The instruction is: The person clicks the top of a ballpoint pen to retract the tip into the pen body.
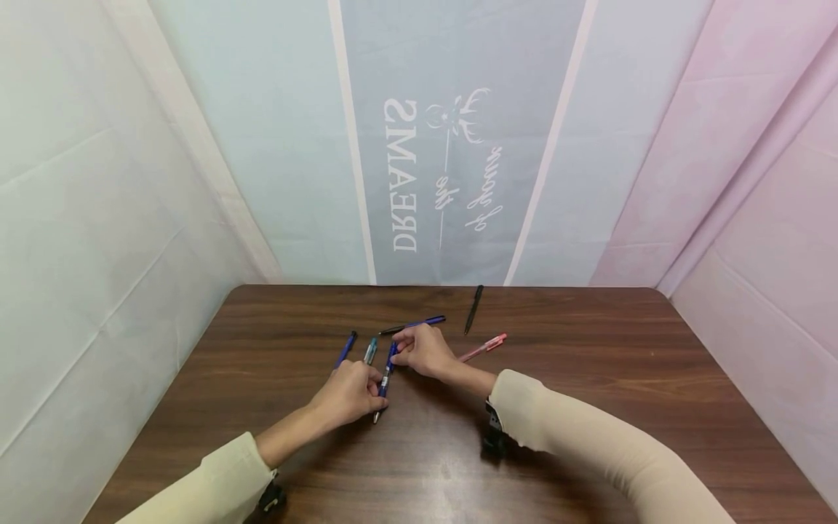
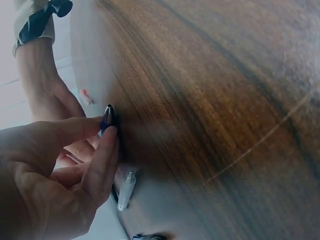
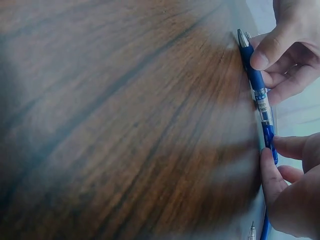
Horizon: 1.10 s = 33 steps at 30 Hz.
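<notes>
Both hands hold one blue retractable pen point(image 1: 385, 380) with a silver tip, low over the brown table. My left hand point(image 1: 350, 391) pinches its dark blue grip near the tip between thumb and fingers. At the other end, my right hand point(image 1: 424, 351) pinches the blue clip end. In the right wrist view the pen point(image 3: 264, 105) runs from the left hand point(image 3: 295, 55) down to the right hand point(image 3: 295, 190). Just left of it lies a teal pen point(image 1: 370, 352), partly covered by the left hand. Another blue pen point(image 1: 347, 346) lies farther left.
Beyond the right hand lies a blue-and-black pen point(image 1: 425, 321). Farther back, a black pen point(image 1: 473, 311) points toward the table's rear edge. A pink pen point(image 1: 487, 346) sits right of the right wrist. Fabric walls point(image 1: 294, 145) border the table point(image 1: 589, 364).
</notes>
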Available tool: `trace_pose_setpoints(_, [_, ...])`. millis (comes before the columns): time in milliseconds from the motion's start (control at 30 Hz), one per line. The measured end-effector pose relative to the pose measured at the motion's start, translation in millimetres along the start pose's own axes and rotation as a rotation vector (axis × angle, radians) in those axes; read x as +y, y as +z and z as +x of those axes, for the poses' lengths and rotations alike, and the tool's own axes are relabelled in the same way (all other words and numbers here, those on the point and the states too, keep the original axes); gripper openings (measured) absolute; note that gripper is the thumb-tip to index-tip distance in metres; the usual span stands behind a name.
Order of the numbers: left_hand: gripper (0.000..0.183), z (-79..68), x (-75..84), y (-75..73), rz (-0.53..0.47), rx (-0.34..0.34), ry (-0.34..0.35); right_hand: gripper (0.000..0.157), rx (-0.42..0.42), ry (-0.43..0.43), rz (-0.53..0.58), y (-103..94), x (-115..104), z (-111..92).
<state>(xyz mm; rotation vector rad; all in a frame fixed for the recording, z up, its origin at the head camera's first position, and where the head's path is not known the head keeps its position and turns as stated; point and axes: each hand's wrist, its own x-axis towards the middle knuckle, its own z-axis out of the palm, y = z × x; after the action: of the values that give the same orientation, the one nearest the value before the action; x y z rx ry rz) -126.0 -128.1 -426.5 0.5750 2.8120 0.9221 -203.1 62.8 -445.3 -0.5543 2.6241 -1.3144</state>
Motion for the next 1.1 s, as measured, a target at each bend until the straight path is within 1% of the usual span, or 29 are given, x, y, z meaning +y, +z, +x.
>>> trace_pose_setpoints(167, [0.018,0.7,-1.0,-0.6,0.02,0.009,0.013,0.034,-0.002,-0.027,0.005,-0.3,0,0])
trace_pose_setpoints(533, [0.02,0.5,-0.6,-3.6,0.041,0.021,0.044,0.034,-0.013,-0.03,-0.009,-4.7,-1,-2])
trace_pose_setpoints(733, [0.017,2.7,-0.6,-6.6,0.046,0.059,0.051,0.034,-0.013,-0.057,0.015,-10.8,4,-4])
trace_pose_setpoints(833, [0.016,6.5,-1.1,-7.9,0.043,0.081,0.028,0.034,-0.007,-0.071,0.009,-15.4,8,-5])
trace_pose_setpoints(967, [0.019,12.2,-1.3,-10.3,0.034,0.11,-0.005,0.034,-0.009,-0.061,-0.001,-22.4,14,-6])
trace_pose_setpoints(1100, [0.021,17.5,-2.6,-13.8,0.021,0.155,0.014,0.033,-0.016,-0.064,-0.003,-30.9,18,-7])
